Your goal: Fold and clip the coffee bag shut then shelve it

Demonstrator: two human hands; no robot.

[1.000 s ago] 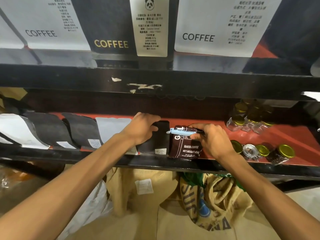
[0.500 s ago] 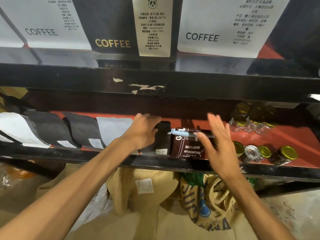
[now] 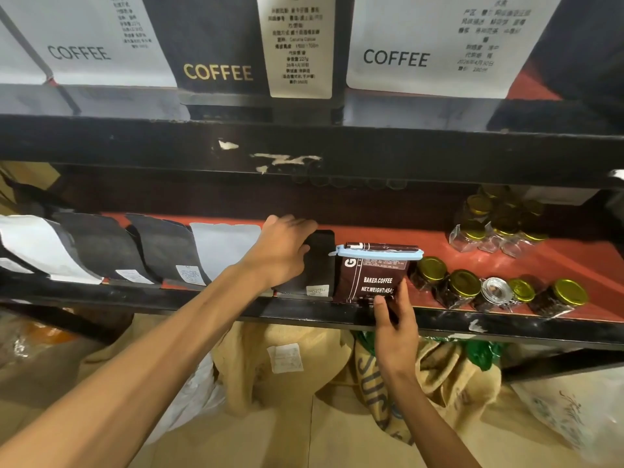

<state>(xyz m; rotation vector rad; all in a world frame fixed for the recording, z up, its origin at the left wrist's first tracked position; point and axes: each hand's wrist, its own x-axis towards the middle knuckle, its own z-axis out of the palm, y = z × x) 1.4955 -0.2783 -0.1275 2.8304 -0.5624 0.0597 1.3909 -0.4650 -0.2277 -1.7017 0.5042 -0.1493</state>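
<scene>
The brown coffee bag (image 3: 368, 276), printed "BAKED.COFFEE", stands upright on the red middle shelf (image 3: 439, 246). Its top is folded over and held by a light blue clip (image 3: 378, 253). My right hand (image 3: 395, 327) reaches up from below the shelf edge and pinches the bag's lower right corner between thumb and fingers. Just left of the brown bag stands a black bag (image 3: 320, 265); my left hand (image 3: 283, 251) grips its top, fingers curled over the upper edge.
Leaning black and white pouches (image 3: 162, 248) fill the shelf's left part. Gold-lidded glass jars (image 3: 464, 287) crowd the right, close to the brown bag. The black shelf rail (image 3: 202, 298) runs along the front. Coffee bags (image 3: 216, 62) line the upper shelf; burlap sacks (image 3: 439, 376) lie below.
My right hand let go of the clipped top, lifted away open, then dropped to the bag's lower right corner. The left hand stayed on the black bag.
</scene>
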